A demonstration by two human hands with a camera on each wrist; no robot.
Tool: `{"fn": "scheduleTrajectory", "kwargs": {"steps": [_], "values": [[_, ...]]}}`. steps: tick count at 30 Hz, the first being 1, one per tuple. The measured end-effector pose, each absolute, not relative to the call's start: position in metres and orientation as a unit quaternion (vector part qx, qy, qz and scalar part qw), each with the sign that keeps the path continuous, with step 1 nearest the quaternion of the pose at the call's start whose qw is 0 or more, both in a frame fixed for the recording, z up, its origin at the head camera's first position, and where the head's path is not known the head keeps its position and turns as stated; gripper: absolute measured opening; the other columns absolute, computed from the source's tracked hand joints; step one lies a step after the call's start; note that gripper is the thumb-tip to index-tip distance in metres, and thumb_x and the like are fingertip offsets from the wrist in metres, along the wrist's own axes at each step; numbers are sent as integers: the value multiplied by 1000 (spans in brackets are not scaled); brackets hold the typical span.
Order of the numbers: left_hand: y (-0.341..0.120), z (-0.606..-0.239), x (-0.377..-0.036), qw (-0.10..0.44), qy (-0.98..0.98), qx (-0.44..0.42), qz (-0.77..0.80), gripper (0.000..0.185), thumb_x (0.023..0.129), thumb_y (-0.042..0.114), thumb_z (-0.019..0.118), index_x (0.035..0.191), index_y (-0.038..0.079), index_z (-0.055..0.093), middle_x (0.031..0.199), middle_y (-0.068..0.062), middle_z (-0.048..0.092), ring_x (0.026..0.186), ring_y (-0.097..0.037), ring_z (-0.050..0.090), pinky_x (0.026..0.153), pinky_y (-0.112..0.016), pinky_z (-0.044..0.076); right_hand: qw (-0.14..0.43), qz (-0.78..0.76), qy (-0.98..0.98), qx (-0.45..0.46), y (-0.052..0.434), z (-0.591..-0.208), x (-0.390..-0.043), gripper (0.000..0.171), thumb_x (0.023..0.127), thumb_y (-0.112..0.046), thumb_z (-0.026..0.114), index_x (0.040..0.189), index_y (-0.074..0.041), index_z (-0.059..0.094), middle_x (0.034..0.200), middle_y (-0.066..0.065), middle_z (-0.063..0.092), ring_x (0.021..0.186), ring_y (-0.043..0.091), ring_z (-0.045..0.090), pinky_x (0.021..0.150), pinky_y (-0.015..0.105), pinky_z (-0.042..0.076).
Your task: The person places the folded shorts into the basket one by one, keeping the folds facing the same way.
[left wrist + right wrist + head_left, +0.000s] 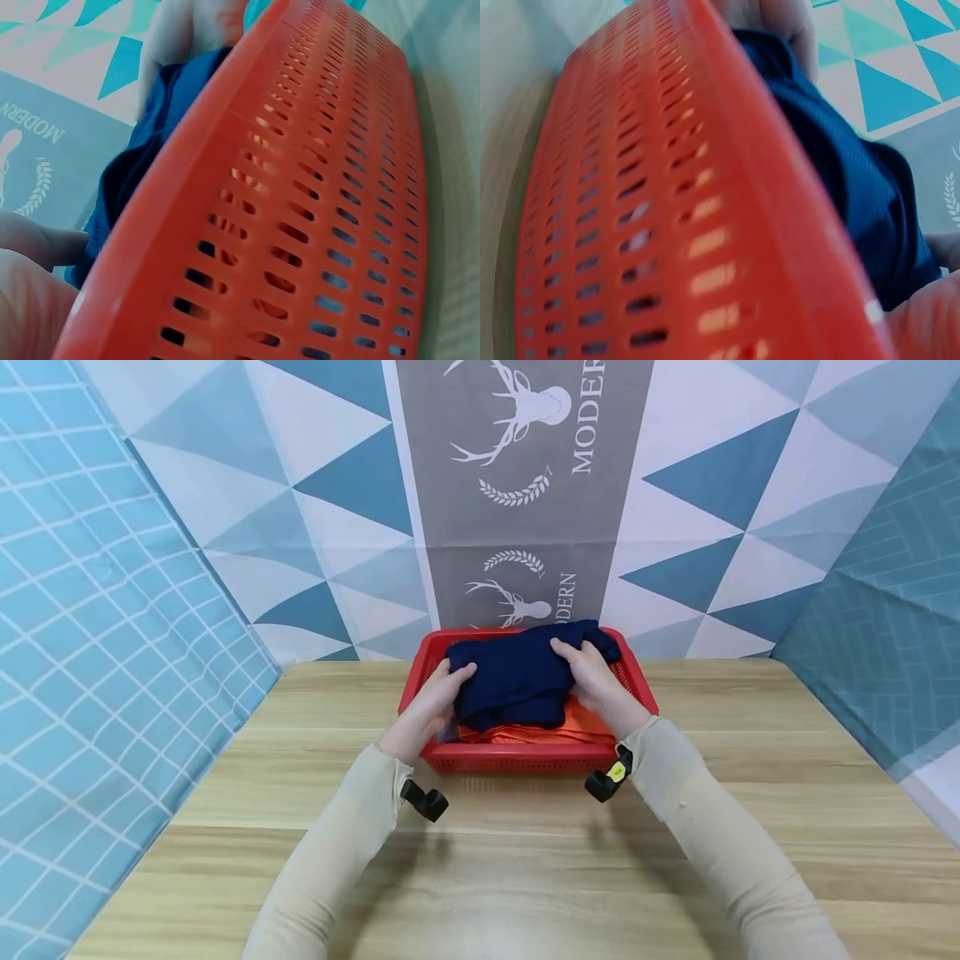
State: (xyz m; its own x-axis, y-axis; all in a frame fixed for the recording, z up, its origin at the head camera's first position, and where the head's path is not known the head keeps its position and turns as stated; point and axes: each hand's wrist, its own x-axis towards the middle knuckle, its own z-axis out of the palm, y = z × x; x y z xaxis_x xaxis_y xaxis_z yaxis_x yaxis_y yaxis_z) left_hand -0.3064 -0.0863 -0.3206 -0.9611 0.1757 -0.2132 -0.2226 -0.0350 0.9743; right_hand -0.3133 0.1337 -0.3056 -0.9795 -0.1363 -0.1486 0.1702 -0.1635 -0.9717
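A folded navy garment (517, 681) lies on top of an orange garment (555, 731) inside a red slotted basket (517, 758) at the table's far middle. My left hand (448, 683) grips the navy garment's left edge, thumb on top. My right hand (579, 662) grips its right side, fingers curled over the cloth. In the left wrist view the basket wall (315, 210) fills the frame, with the navy garment (139, 157) behind it and my left hand (34, 259) at the lower left. The right wrist view shows the basket wall (652, 210), the navy garment (870, 180) and my right hand (930, 315).
The basket stands on a light wooden table (525, 860) close to a backdrop of blue and white triangles (712, 510) with a grey deer banner (517, 477). Blue tiled sheets hang at the left (97, 635) and right. Bare tabletop lies in front of the basket.
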Motion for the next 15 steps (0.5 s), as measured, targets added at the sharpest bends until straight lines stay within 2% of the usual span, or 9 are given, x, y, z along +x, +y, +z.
{"fn": "scheduleTrajectory", "kwargs": {"steps": [6,9,12,14,15], "values": [[-86,-328,-304,172,679,-59,712,63,94,26,48,144,16,12,144,-10,27,128,-30,34,102,-49,32,133,-641,755,30,142,-311,-308,79,95,-32,44,144,-4,-11,151,15,5,135,32,21,108,47,24],[-85,-331,-302,175,693,-68,696,64,93,23,50,143,12,12,142,-12,30,126,-30,37,102,-48,33,141,-543,827,28,146,-311,-304,80,93,-37,44,144,3,-4,150,19,8,134,34,21,109,47,21],[-85,-333,-301,161,731,-61,661,65,93,22,50,143,8,12,141,-14,31,125,-30,38,102,-46,34,126,-418,900,4,150,-310,-299,78,92,-46,42,140,10,17,141,25,29,123,37,36,105,48,28],[-85,-332,-299,138,771,-55,620,66,91,24,52,142,6,13,140,-15,32,125,-30,39,102,-45,34,98,-327,940,-6,153,-311,-296,79,89,-55,40,133,10,34,128,25,46,110,36,48,96,46,39],[-85,-332,-297,120,795,-50,593,68,91,25,53,141,5,12,139,-16,34,124,-31,40,102,-44,35,78,-289,954,-6,154,-312,-295,79,87,-59,39,127,9,43,117,24,53,100,34,53,87,44,45]]}}
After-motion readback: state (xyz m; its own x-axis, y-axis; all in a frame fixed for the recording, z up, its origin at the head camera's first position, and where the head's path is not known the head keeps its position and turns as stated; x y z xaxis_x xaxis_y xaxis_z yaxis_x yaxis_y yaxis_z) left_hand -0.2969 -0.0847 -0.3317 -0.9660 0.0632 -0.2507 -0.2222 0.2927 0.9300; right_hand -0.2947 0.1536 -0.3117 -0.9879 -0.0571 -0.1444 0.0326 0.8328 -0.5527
